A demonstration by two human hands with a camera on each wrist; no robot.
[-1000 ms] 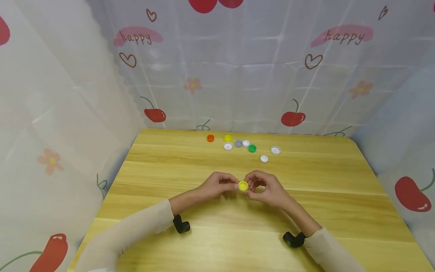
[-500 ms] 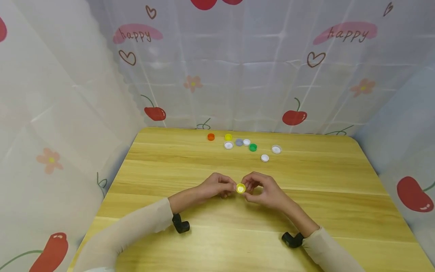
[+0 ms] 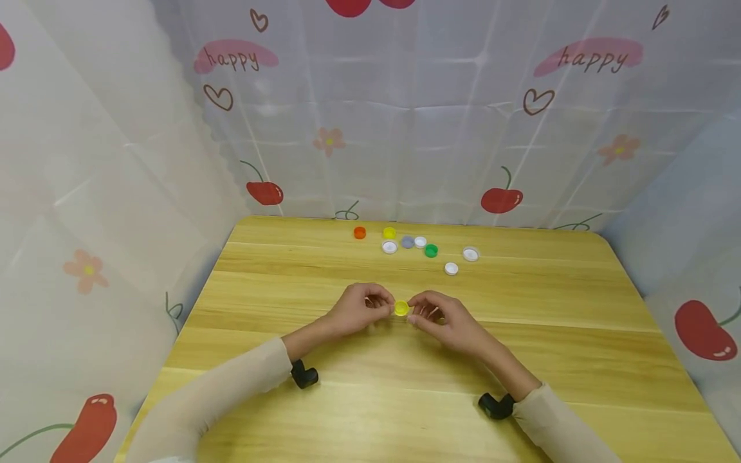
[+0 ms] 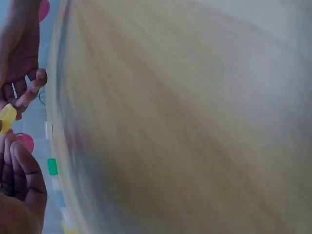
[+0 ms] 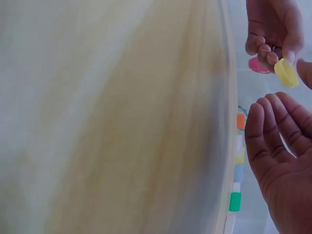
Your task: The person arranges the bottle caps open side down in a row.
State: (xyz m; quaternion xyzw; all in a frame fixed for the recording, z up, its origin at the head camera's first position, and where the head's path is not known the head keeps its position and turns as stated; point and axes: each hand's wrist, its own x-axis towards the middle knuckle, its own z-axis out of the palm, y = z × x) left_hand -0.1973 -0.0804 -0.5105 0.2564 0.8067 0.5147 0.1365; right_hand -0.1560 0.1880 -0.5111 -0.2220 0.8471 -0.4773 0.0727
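Note:
In the head view, a yellow bottle cap (image 3: 401, 308) is pinched between the thumb and fingertips of my left hand (image 3: 360, 310), over the middle of the table. My right hand (image 3: 448, 319) stands just to the right of it, thumb and fingers parted, tips close beside the cap's rim. The right wrist view has the cap (image 5: 286, 73) tilted in the left hand (image 5: 277, 27), above the loosely spread fingers of the right hand (image 5: 282, 161). At the left edge of the left wrist view, the same cap (image 4: 7, 118) shows partly cut off.
Toward the table's back lie an orange cap (image 3: 359, 233), another yellow cap (image 3: 390, 233), a grey cap (image 3: 408, 242), a green cap (image 3: 431, 251) and several white caps, one (image 3: 451, 269) nearer the hands. Printed curtains (image 3: 370, 128) hang behind and at both sides of the wooden table (image 3: 370, 418).
The yellow cap has moved slightly left and away from me with the left hand, and has turned over in the fingers. The right fingertips have come away from it.

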